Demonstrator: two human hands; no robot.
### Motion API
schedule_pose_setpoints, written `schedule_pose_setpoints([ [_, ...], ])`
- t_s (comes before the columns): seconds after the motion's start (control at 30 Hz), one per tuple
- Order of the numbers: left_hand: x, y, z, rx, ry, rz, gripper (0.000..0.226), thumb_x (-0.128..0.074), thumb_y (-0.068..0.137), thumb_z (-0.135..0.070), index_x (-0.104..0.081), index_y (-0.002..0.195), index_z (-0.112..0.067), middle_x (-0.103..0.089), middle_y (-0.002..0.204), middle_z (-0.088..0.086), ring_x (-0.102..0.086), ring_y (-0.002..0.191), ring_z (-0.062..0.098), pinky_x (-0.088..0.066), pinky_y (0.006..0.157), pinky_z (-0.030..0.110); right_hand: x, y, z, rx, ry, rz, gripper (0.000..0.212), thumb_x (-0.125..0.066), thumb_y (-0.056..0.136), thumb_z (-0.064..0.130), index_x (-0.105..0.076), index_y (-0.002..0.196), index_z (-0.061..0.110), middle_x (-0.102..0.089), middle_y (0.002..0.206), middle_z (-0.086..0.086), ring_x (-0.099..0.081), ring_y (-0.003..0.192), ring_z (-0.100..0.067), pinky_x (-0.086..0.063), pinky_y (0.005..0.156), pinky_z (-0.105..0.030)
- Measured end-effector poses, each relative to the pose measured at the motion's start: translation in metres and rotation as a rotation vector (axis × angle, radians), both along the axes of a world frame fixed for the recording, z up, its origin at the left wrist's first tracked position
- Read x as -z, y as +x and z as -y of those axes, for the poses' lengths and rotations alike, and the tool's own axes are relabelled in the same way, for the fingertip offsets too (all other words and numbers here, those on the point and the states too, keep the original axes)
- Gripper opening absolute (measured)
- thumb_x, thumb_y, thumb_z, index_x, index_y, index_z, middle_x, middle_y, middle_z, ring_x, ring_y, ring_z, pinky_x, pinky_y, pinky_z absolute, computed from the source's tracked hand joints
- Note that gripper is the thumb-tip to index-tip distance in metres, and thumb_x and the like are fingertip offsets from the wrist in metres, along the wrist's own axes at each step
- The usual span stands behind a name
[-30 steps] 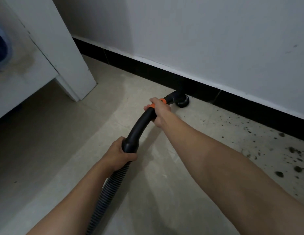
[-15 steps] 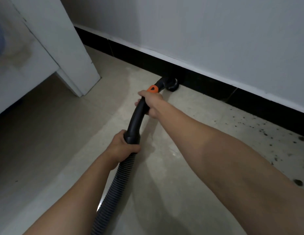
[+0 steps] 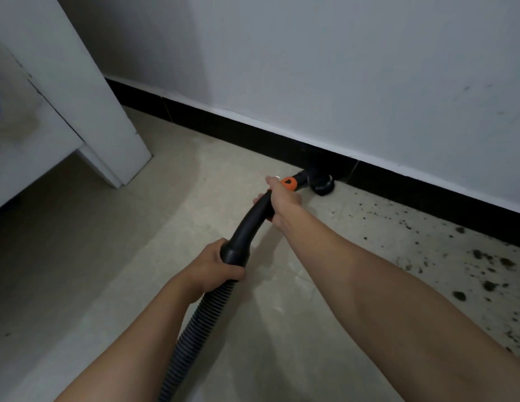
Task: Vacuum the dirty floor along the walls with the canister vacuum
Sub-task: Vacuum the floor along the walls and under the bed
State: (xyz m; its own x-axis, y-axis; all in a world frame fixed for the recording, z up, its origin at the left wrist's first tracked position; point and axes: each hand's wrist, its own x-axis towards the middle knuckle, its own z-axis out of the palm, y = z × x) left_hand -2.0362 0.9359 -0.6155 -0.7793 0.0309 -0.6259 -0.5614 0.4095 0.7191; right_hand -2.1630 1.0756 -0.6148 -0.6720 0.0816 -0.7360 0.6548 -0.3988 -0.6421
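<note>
Pale floor (image 3: 136, 256); black skirting (image 3: 224, 123) under the wall (image 3: 340, 68). White cabinet leg (image 3: 102, 105) at left, well apart. Ribbed hose (image 3: 194, 320) feeds the curved wand (image 3: 253, 219), long axis aimed at the skirting. Left grip (image 3: 215, 265) curls round the hose cuff; right grip (image 3: 284, 198), nearer the head, wraps the wand. Brush nozzle (image 3: 322, 185) sits on the floor against the skirting; dirt specks (image 3: 482, 271) lie to its right, nothing between.
</note>
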Motion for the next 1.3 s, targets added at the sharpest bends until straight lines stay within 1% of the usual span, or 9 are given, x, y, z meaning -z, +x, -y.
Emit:
schedule_pose_setpoints([
  [0.13, -0.008, 0.033, 0.033, -0.045, -0.070, 0.040, 0.044, -0.077, 0.071, -0.007, -0.056, 0.108, -0.019, -0.064, 0.103, 0.011, -0.065, 0.090, 0.027, -0.056, 0.072, 0.036, -0.005, 0.020, 0.035, -0.193, -0.054, 0.034, 0.041, -0.075, 0.087, 0.028, -0.053, 0.115, 0.008, -0.071, 0.092, -0.015, -0.071, 0.070, -0.024, -0.062, 0.068, -0.036],
  [0.27, -0.017, 0.072, 0.078, -0.124, -0.127, 0.081, 0.044, -0.077, 0.069, -0.005, -0.059, 0.108, -0.016, -0.066, 0.102, 0.014, -0.067, 0.089, 0.030, -0.058, 0.074, 0.038, 0.005, 0.047, 0.093, -0.307, -0.097, 0.024, 0.036, -0.080, 0.081, 0.028, -0.053, 0.097, 0.010, -0.073, 0.103, -0.017, -0.074, 0.087, -0.029, -0.061, 0.078, -0.046],
  [0.43, -0.014, 0.083, 0.084, -0.095, -0.112, 0.109, 0.044, -0.077, 0.068, -0.004, -0.060, 0.107, -0.017, -0.067, 0.101, 0.015, -0.068, 0.088, 0.029, -0.059, 0.074, 0.038, 0.015, 0.062, 0.099, -0.259, -0.044, 0.017, 0.040, -0.084, 0.075, 0.028, -0.057, 0.097, 0.010, -0.073, 0.098, -0.015, -0.074, 0.084, -0.030, -0.062, 0.074, -0.046],
  [0.6, -0.003, 0.050, 0.027, 0.019, -0.041, 0.095, 0.047, -0.078, 0.067, -0.009, -0.058, 0.108, -0.018, -0.065, 0.103, 0.011, -0.067, 0.090, 0.026, -0.058, 0.073, 0.035, 0.017, 0.046, 0.028, -0.109, 0.099, 0.018, 0.048, -0.082, 0.073, 0.026, -0.057, 0.110, 0.008, -0.073, 0.098, -0.014, -0.073, 0.084, -0.031, -0.062, 0.074, -0.045],
  [0.77, -0.001, 0.032, -0.023, 0.126, -0.021, 0.094, 0.046, -0.076, 0.068, -0.007, -0.056, 0.109, -0.015, -0.063, 0.102, 0.010, -0.064, 0.090, 0.024, -0.053, 0.067, 0.031, 0.022, 0.044, -0.028, 0.049, 0.172, 0.045, 0.042, -0.077, 0.075, 0.023, -0.054, 0.108, 0.009, -0.071, 0.093, -0.014, -0.072, 0.081, -0.030, -0.061, 0.079, -0.044],
  [0.9, -0.001, 0.044, -0.003, 0.077, -0.133, 0.104, 0.047, -0.076, 0.070, -0.008, -0.054, 0.111, -0.015, -0.062, 0.099, 0.006, -0.061, 0.084, 0.018, -0.048, 0.061, 0.027, 0.031, 0.052, 0.007, 0.021, 0.172, 0.008, 0.043, -0.075, 0.061, 0.032, -0.058, 0.094, 0.012, -0.073, 0.094, -0.013, -0.072, 0.079, -0.032, -0.061, 0.080, -0.045],
  [0.97, -0.003, 0.054, 0.023, 0.021, -0.192, 0.102, 0.047, -0.077, 0.068, -0.008, -0.055, 0.109, -0.015, -0.063, 0.098, 0.007, -0.062, 0.085, 0.020, -0.050, 0.063, 0.028, 0.033, 0.055, 0.038, -0.040, 0.120, -0.006, 0.038, -0.075, 0.060, 0.032, -0.055, 0.087, 0.014, -0.073, 0.095, -0.014, -0.072, 0.080, -0.033, -0.061, 0.080, -0.046],
  [1.1, -0.010, 0.083, 0.069, -0.041, -0.278, 0.116, 0.041, -0.078, 0.068, -0.007, -0.057, 0.102, -0.017, -0.064, 0.097, 0.009, -0.063, 0.086, 0.023, -0.052, 0.069, 0.031, 0.020, 0.079, 0.089, -0.178, 0.037, 0.014, 0.036, -0.076, 0.074, 0.028, -0.060, 0.101, 0.010, -0.071, 0.097, -0.010, -0.071, 0.085, -0.030, -0.060, 0.084, -0.044],
  [1.3, -0.002, 0.105, 0.086, 0.003, -0.303, 0.199, 0.041, -0.076, 0.067, -0.002, -0.060, 0.103, -0.016, -0.065, 0.098, 0.011, -0.063, 0.087, 0.024, -0.051, 0.070, 0.030, 0.036, 0.120, 0.094, -0.188, 0.122, 0.057, 0.038, -0.075, 0.080, 0.034, -0.063, 0.107, 0.010, -0.068, 0.098, -0.004, -0.065, 0.084, -0.025, -0.057, 0.089, -0.042],
])
